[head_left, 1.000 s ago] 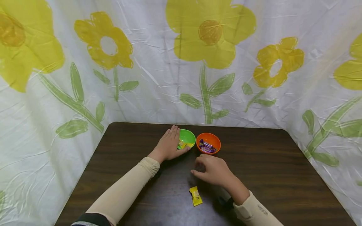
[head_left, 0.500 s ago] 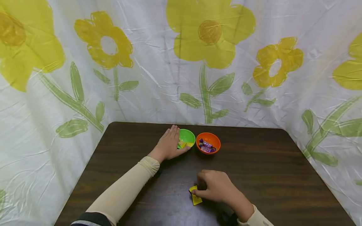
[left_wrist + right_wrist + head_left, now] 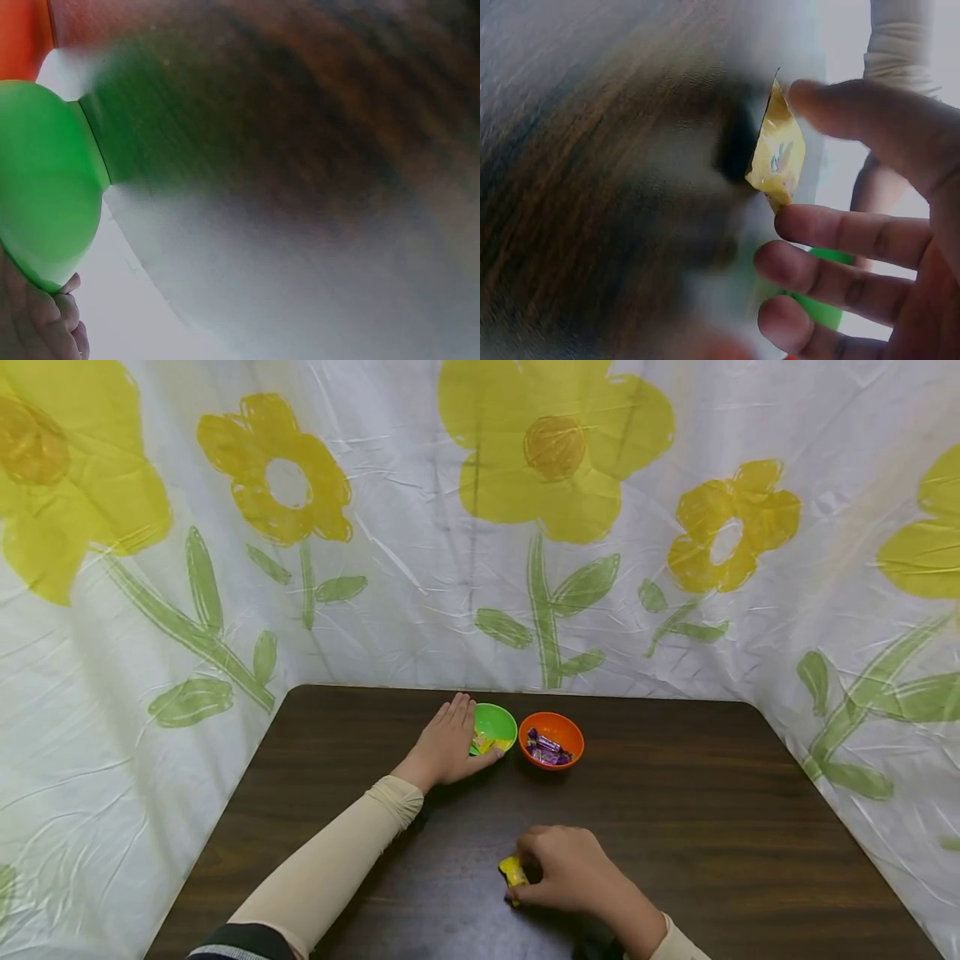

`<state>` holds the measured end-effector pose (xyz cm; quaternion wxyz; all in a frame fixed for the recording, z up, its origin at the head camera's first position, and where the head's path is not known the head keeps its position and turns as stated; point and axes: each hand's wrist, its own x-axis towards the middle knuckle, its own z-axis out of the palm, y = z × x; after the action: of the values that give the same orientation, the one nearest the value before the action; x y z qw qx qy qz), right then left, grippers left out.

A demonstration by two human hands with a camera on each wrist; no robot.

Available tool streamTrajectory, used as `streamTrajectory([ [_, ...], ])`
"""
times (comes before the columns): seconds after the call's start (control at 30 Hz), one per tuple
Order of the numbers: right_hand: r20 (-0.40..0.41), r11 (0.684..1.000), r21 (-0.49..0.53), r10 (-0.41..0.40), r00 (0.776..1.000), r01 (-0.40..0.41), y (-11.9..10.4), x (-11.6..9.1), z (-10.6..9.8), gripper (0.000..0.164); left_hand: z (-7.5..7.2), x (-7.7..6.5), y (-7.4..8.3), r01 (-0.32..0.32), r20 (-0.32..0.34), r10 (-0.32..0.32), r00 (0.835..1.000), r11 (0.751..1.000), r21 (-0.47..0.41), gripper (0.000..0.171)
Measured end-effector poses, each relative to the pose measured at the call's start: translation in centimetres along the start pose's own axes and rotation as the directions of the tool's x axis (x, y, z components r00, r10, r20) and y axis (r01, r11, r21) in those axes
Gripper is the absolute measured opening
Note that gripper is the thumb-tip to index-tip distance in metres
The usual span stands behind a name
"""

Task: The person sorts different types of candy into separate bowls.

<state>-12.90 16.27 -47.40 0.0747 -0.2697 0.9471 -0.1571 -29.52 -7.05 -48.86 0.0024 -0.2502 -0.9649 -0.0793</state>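
Note:
With fingers straight, my left hand (image 3: 446,747) rests against the left side of a green bowl (image 3: 498,718), thumb along its near rim. Yellow-wrapped candies (image 3: 489,744) lie in that bowl, partly hidden by the hand. In the left wrist view, fingertips (image 3: 66,311) touch the green bowl's outer wall. Nearer the front, my right hand (image 3: 567,866) pinches a yellow-wrapped candy (image 3: 513,871) at the tabletop. The right wrist view has this candy (image 3: 780,154) tilted on edge between thumb and index finger, the other fingers loosely bent.
An orange bowl (image 3: 566,724) holding purple-wrapped candies (image 3: 549,750) stands just right of the green one. Both are near the far edge of the dark wooden table (image 3: 675,793). A white curtain (image 3: 420,568) with yellow flowers hangs behind and at the sides.
My right hand has come from beside the orange bowl toward the front and taken hold of the yellow candy, which now stands tilted. My left hand has stayed at the green bowl.

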Motion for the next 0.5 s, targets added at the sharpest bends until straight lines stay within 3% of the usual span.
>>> streamTrajectory([
  [0.27, 0.020, 1.000, 0.009, -0.006, 1.000, 0.006, -0.27, 0.22, 0.51, 0.027, -0.09, -0.10, 0.17, -0.014, 0.003, 0.014, 1.000, 1.000, -0.007, 0.108],
  [0.5, -0.002, 1.000, -0.007, 0.014, 1.000, -0.014, -0.60, 0.67, 0.51, 0.037, -0.33, -0.10, 0.16, -0.011, -0.003, 0.011, 1.000, 1.000, 0.007, 0.108],
])
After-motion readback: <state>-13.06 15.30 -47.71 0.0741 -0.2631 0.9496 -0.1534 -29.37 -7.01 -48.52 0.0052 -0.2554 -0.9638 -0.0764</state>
